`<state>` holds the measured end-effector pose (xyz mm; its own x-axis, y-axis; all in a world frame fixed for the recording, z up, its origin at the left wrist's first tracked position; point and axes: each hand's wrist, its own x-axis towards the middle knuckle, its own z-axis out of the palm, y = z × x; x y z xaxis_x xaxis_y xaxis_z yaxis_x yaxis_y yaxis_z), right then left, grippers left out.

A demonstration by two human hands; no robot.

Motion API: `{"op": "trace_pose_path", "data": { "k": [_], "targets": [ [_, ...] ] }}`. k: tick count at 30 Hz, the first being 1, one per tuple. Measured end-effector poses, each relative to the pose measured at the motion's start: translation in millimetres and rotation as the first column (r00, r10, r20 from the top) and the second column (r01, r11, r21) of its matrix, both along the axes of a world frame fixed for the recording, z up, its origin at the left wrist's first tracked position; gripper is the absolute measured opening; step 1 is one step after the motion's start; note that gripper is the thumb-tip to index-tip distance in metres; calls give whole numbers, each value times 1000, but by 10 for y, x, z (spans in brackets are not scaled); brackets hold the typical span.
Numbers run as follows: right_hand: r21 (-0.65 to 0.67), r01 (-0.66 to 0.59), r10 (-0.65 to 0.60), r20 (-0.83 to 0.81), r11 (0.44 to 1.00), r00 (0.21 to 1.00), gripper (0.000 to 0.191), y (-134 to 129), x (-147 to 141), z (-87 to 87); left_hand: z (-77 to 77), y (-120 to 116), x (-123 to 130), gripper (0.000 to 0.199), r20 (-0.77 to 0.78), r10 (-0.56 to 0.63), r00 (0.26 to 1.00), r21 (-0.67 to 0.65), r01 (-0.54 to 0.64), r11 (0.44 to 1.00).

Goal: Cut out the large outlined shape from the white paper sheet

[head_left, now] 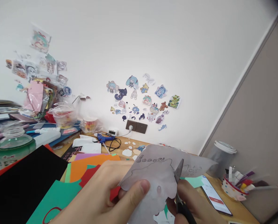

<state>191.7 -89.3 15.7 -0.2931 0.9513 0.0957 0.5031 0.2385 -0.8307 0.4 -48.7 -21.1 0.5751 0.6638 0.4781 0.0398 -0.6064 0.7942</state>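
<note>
My left hand pinches a thin white sheet of paper with pencil outlines drawn on it, thumb on the front near its lower left edge. My right hand grips scissors whose blades point up and are closed into the paper's right side. Both hands are at the bottom middle of the view, above the desk.
Coloured paper sheets in orange, green, red and black lie on the wooden desk at left. A blue glue gun, a green bottle, a phone, a pen cup and a grey lidded cup stand around. Stickers cover the wall.
</note>
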Motion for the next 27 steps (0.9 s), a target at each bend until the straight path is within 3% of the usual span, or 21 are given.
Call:
{"op": "trace_pose_path", "data": {
  "k": [3,6,10,12,14,17,19,25,27],
  "targets": [
    [-11,-83,83,-11,996,996,10,35,42,4,-47,34,-13,15,-32,-2,1000,-27,1,1000],
    [-65,-91,88,-48,994,995,13,54,53,-30,-153,82,-50,19,-81,-44,996,-86,37,996],
    [-83,-43,37,-64,996,997,34,68,-10,-79,-292,104,-122,34,-80,108,991,-79,-114,990],
    [-14,-11,11,-17,1000,1000,44,80,-34,-79,-244,71,-136,35,-89,131,987,-56,-136,989],
    [22,-13,12,37,1000,999,47,87,-30,-66,-96,17,-119,29,-69,66,995,-32,-68,997],
    [-7,-27,27,126,1000,992,41,76,24,-47,173,-59,-62,21,-72,-112,991,-80,106,991],
    [-10,-17,18,166,1000,986,34,54,66,-54,281,-85,-30,20,-37,-119,992,-136,113,984],
    [-28,99,-88,260,995,961,9,-10,80,-120,216,-94,-28,25,0,-86,996,-261,83,962],
    [-46,86,-69,289,995,955,7,-14,74,-130,163,-96,-39,28,5,8,1000,-276,-6,961]
  ]
}}
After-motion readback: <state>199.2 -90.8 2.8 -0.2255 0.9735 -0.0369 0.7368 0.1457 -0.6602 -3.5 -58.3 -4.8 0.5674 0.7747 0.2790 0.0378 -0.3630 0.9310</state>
